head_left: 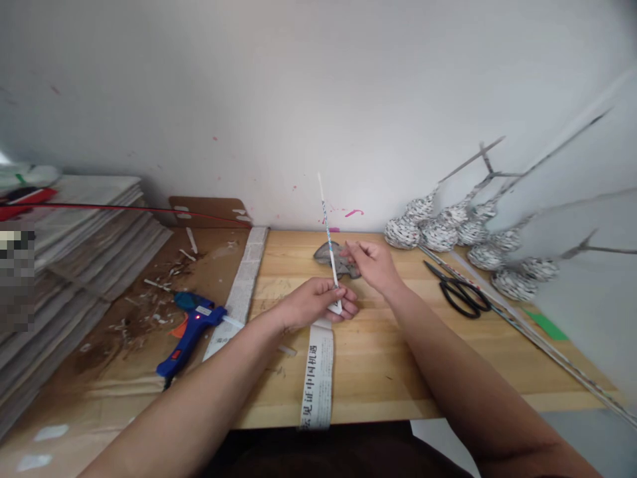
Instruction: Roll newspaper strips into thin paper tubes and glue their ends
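Observation:
My left hand (323, 300) is closed around the lower end of a thin rolled newspaper tube (327, 229), which points up and away from me, slightly tilted. A printed newspaper strip (317, 378) runs from beneath that hand to the table's front edge. Just right of the tube, my right hand (373, 264) has its thumb and fingers pinched together. Whether anything is between those fingertips I cannot make out. Behind both hands lies a crumpled grey rag (324, 253), partly covered by the tube and the right hand.
A blue glue gun (192, 332) rests on brown cardboard (124, 385) among scraps, left of a newspaper-covered strip (243, 279). Stacked newspapers (74, 265) stand farther left. On the right are black scissors (460, 292), long paper tubes (542, 348), green tape (546, 325) and several woven paper gourds (438, 232).

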`<control>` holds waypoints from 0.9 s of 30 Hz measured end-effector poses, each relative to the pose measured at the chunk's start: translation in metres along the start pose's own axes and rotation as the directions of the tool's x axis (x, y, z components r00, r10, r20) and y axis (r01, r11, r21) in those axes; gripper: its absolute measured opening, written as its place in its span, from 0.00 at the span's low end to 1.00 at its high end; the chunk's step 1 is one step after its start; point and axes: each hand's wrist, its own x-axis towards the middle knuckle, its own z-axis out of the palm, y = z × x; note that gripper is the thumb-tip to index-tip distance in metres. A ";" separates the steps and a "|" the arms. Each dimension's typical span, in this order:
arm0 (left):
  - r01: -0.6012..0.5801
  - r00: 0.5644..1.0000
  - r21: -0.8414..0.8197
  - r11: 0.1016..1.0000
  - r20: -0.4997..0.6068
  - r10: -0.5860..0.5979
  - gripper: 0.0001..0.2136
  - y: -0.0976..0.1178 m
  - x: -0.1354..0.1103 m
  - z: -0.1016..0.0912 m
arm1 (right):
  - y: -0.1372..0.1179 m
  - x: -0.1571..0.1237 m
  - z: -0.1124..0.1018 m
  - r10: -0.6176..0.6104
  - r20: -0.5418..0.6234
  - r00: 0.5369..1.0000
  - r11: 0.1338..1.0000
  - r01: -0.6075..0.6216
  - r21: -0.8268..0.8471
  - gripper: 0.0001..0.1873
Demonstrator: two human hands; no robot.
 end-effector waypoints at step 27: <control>-0.007 0.999 0.042 0.999 0.035 0.005 0.13 0.003 -0.004 0.012 | -0.041 -0.017 0.000 0.082 0.303 0.950 0.917 -0.190 0.350 0.18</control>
